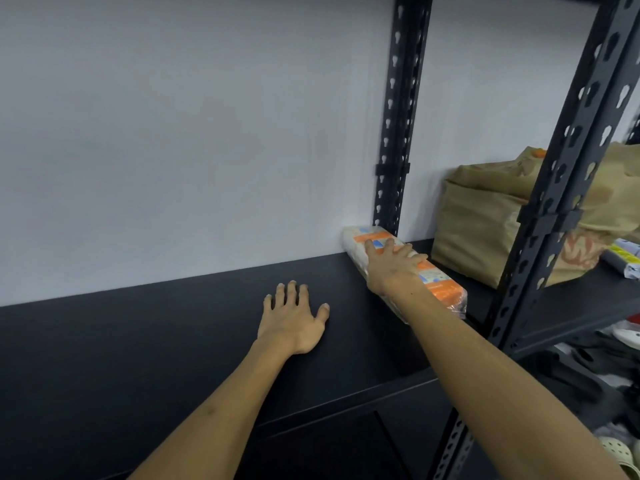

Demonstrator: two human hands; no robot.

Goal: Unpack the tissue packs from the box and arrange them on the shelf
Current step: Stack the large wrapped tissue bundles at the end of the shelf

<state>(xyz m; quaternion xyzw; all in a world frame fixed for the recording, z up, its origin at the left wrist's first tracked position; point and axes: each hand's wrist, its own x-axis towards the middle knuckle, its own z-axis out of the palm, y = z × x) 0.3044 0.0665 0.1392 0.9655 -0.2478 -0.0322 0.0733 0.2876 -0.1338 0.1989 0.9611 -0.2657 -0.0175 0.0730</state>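
Note:
A long tissue pack (440,282), white with orange and blue print under clear wrap, lies on the black shelf (173,341) at its right end, one end against the white wall. My right hand (391,268) rests flat on top of the pack with fingers spread and straight. My left hand (292,318) lies palm down on the bare shelf board, fingers spread, well to the left of the pack. No box is in view.
Dark perforated uprights stand behind the pack (398,133) and at the front right (568,188). A tan bag (485,220) fills the neighbouring shelf bay on the right. Shoes and sandals (616,452) sit lower right. A white wall (173,133) backs the shelf.

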